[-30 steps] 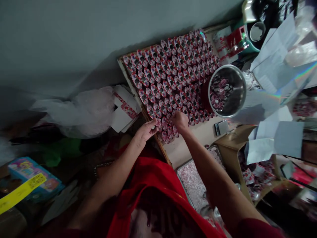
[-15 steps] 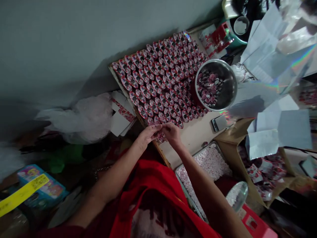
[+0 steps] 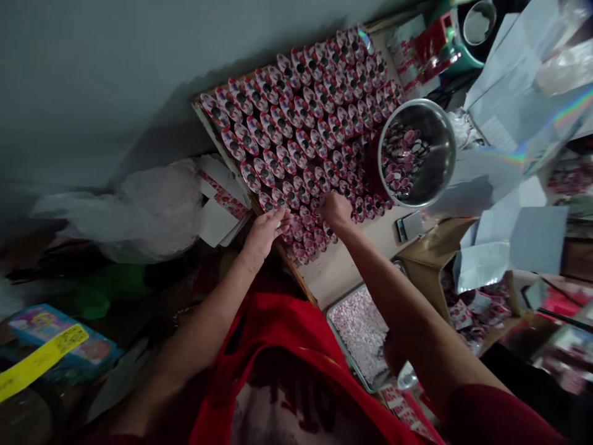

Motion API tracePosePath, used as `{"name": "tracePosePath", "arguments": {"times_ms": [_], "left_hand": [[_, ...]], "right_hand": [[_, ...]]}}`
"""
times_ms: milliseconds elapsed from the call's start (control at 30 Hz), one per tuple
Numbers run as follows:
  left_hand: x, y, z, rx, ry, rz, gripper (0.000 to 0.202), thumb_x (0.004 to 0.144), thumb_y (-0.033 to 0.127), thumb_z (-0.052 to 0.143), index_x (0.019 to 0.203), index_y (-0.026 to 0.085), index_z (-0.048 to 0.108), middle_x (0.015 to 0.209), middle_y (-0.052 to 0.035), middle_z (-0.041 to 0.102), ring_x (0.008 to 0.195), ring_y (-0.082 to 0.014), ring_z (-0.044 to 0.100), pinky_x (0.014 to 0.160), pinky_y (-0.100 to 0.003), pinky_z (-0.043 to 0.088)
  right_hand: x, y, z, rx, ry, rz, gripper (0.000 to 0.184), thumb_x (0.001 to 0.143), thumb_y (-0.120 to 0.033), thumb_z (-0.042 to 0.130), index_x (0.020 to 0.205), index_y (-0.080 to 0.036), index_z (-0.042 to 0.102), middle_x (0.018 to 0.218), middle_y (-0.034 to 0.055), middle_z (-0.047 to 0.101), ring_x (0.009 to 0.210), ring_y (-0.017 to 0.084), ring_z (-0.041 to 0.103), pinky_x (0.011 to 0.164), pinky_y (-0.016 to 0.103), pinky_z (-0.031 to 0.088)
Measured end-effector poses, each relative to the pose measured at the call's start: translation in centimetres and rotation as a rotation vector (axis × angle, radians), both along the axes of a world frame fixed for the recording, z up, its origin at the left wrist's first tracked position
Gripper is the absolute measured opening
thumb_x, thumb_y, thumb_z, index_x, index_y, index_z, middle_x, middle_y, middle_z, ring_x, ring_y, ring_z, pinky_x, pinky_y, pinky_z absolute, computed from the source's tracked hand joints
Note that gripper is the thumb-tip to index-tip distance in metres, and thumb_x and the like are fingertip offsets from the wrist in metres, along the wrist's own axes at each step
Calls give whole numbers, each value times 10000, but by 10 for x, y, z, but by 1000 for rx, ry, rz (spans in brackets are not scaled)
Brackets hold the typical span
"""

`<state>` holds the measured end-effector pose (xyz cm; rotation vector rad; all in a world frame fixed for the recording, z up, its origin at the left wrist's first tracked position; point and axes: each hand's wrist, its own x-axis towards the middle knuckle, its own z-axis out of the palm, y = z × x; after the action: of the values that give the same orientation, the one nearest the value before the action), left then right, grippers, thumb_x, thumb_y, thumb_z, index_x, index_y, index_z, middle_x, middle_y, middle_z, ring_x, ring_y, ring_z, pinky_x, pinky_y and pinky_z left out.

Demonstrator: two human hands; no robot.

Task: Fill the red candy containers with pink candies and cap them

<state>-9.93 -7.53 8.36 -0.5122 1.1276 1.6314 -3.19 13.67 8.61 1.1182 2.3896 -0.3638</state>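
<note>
Rows of oval red-and-pink printed pieces [image 3: 296, 154] with dark round centres cover a board in front of me. At the board's near corner, my left hand [image 3: 267, 233] has its thumb and fingers close together around a small whitish piece [image 3: 278, 224]. My right hand [image 3: 336, 210] is closed and reaches down onto the rows; its fingertips and whatever they hold are hidden. Between and below the hands lie small pink round pieces [image 3: 308, 238]. To the right, a metal bowl [image 3: 442, 161] holds many loose pink and silvery round pieces.
A tray of small pale pieces [image 3: 359, 327] stands near my right forearm. Farther right is a cardboard box [image 3: 433, 247] with printed packets, beside a small flat device [image 3: 410, 227]. White papers [image 3: 500, 74] spread behind it. Plastic bags [image 3: 152, 204] lie left of the board.
My hands, together at the board's near corner before, have moved apart. The right hand went forward and right onto the rows; the left went slightly left. Pink pieces between them are uncovered.
</note>
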Motion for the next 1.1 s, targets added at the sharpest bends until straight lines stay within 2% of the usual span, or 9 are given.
{"name": "tracePosePath", "arguments": {"times_ms": [133, 267, 333, 433, 533, 633, 767, 900, 1100], "left_hand": [[-2, 0, 3, 57, -122, 33, 382, 1081, 461, 596, 1053, 119, 763, 1005, -130, 813, 883, -175, 771, 895, -312, 596], [4, -1, 13, 24, -208, 48, 529, 1123, 531, 435, 1055, 117, 757, 957, -138, 813, 809, -178, 764, 817, -299, 603], [9, 0, 16, 27, -232, 62, 591, 1138, 543, 354, 1081, 113, 757, 892, -120, 803, 743, -167, 745, 731, -273, 590], [18, 5, 19, 34, -240, 78, 677, 1139, 575, 285, 1092, 91, 757, 815, -106, 778, 615, -141, 683, 601, -240, 534], [23, 19, 19, 39, -220, 83, 677, 1114, 623, 355, 1100, 75, 753, 822, -115, 775, 608, -148, 679, 584, -244, 521], [20, 35, 18, 68, -191, 114, 630, 1122, 593, 366, 1128, 90, 745, 881, -117, 788, 750, -183, 744, 712, -271, 577], [3, 46, 16, 102, -194, 133, 630, 1089, 656, 416, 1099, 113, 737, 954, -143, 794, 897, -227, 774, 802, -305, 599], [-1, 47, 15, 88, -128, 179, 679, 1030, 762, 443, 1109, 146, 719, 1020, -146, 792, 996, -250, 779, 817, -307, 601], [23, 56, 8, 30, 123, 380, 603, 1060, 708, 431, 1204, 177, 679, 1129, -115, 775, 1124, -232, 748, 954, -314, 578]], "right_hand": [[-9, 5, 10, 13, -32, 48, 286, 750, -231, 888, 1011, -202, 771, 1011, 103, 807, 1003, 289, 732, 830, 331, 500], [6, -29, 26, 10, 104, 121, 179, 923, -261, 740, 1094, -213, 758, 1090, 103, 781, 1056, 268, 713, 893, 333, 503], [23, -58, 29, -107, 314, 210, 175, 999, -262, 631, 1111, -234, 762, 1145, 90, 754, 1074, 237, 697, 917, 312, 505], [45, -95, 25, -341, 575, 283, 174, 981, -203, 604, 1014, -230, 773, 1122, 98, 736, 1036, 234, 687, 910, 313, 522], [51, -109, 18, -397, 628, 233, 125, 929, -174, 639, 969, -210, 752, 1098, 107, 753, 1066, 253, 684, 962, 342, 522], [42, -99, 14, -400, 635, 153, 163, 894, -150, 640, 1007, -193, 751, 1055, 93, 771, 1007, 242, 703, 946, 346, 534], [24, -77, 23, -499, 614, 108, 147, 903, -199, 664, 978, -209, 791, 1022, 47, 797, 937, 194, 731, 879, 290, 557], [10, -79, 29, -493, 625, -39, 169, 912, -265, 683, 800, -203, 793, 970, 68, 803, 968, 209, 726, 910, 302, 549], [0, -100, 21, -489, 603, -138, 242, 882, -235, 646, 1040, -147, 806, 951, 67, 831, 832, 182, 758, 785, 258, 573]]}}
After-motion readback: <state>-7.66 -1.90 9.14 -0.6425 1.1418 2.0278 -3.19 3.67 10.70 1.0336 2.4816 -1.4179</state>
